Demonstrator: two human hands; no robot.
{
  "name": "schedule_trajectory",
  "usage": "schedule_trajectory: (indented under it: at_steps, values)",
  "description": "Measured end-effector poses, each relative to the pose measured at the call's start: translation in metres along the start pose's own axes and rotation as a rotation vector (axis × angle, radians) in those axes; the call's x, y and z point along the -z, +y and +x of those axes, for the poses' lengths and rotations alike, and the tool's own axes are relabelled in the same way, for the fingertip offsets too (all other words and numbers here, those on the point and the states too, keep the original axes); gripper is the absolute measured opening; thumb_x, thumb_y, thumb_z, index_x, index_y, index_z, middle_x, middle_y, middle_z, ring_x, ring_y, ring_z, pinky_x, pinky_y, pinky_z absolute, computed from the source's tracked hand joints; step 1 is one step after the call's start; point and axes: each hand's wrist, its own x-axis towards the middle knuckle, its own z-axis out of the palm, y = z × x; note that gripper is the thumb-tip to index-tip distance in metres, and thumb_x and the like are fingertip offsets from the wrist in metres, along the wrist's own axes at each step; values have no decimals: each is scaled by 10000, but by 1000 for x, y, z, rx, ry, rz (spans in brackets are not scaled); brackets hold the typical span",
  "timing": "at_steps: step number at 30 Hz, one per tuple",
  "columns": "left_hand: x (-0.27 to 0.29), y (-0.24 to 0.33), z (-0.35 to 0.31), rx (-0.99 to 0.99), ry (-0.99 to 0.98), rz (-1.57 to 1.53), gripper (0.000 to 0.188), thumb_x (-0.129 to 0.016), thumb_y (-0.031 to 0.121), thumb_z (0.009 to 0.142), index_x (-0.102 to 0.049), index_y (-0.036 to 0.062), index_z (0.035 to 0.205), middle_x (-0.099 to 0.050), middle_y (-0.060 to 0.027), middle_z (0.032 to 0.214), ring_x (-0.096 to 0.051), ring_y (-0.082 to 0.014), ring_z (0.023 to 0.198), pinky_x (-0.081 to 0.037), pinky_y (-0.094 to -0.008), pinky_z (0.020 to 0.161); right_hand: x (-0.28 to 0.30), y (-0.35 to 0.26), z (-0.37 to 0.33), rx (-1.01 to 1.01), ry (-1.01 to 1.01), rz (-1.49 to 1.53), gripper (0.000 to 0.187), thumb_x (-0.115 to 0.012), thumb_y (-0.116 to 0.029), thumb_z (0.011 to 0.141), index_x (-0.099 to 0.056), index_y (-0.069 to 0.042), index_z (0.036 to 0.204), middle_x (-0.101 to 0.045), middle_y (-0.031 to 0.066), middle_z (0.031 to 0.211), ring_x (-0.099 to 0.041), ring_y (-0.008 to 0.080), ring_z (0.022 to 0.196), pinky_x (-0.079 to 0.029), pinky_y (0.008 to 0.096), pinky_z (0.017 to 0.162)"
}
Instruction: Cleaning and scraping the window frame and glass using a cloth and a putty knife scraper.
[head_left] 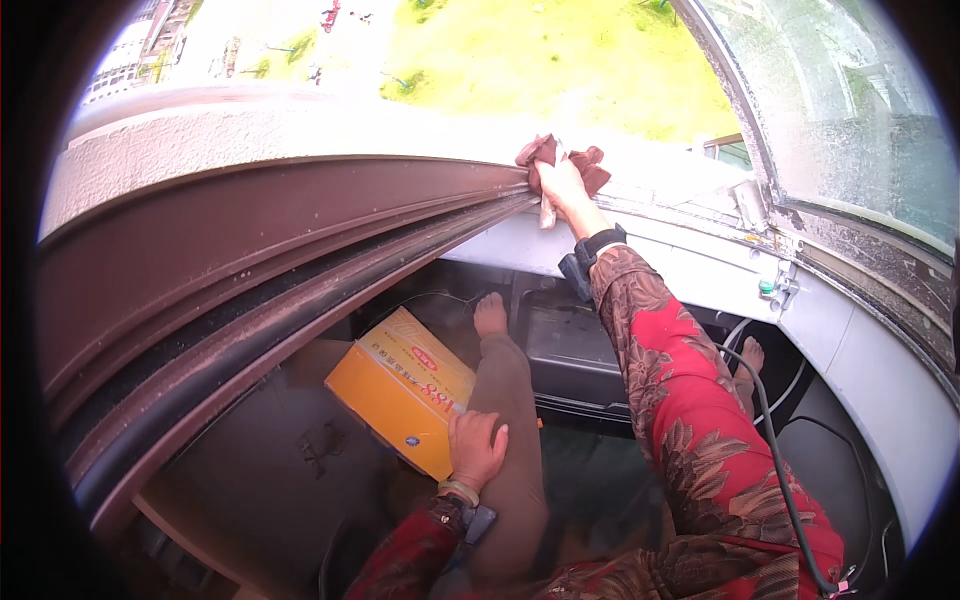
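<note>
Presently wiping window track [300, 250]: right hand [562, 183] clenched around maroon cloth [590, 165] at far end of rails, beside sill [660, 175]. Left hand [475, 448] resting loosely curled on knee, holding nothing. Dust and grit visible along near rails; judged mostly uncleaned.

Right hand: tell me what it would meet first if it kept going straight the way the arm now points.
The right hand already presses a reddish-brown cloth against the brown window track. Straight on, it would probably cross the pale outer ledge next, then open air above the grass below, though depth is hard to judge.
</note>
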Motion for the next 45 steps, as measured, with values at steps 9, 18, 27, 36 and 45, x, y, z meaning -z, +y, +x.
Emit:
schedule_trajectory:
  at_steps: [9,18,27,36,45]
  values:
    - [-6,8,-5,-25,31,-3,245,-608,241,761,-601,56,921,-598,-94,887,-510,-275,956,-322,-453,933,21,-95,-77,137,-112,201,469,-457,-447,865,-553,11,903,-632,167,703,-635,342,769,-479,402,718]
    - [-15,32,1,-55,47,4,227,-615,222,764,-605,45,907,-591,-109,866,-514,-282,945,-330,-442,928,102,-172,-194,281,-381,894,212,-505,-127,906,-576,18,1044,-614,48,948,-549,102,879,-439,265,773]
    - [-10,27,3,-35,32,32,207,-617,200,767,-608,52,912,-588,-107,857,-525,-292,916,-336,-422,925,134,-43,-239,-228,-88,1469,413,-441,-284,951,-376,-67,1296,-458,82,1284,-448,244,1174,-358,411,1001]
    - [-10,19,-4,-1,-1,64,233,-610,241,768,-615,55,908,-595,-102,871,-513,-279,957,-320,-435,946,49,-18,-209,-631,312,2011,482,-271,-386,974,-348,-36,1296,-408,146,1309,-397,306,1219,-315,464,1051]
    - [-17,23,-4,-11,7,41,240,-610,241,766,-615,54,917,-600,-111,882,-513,-278,961,-321,-434,942,-11,12,-174,-834,-36,1594,641,-331,-431,953,-113,17,1357,-246,262,1378,-325,424,1238,-323,593,983]
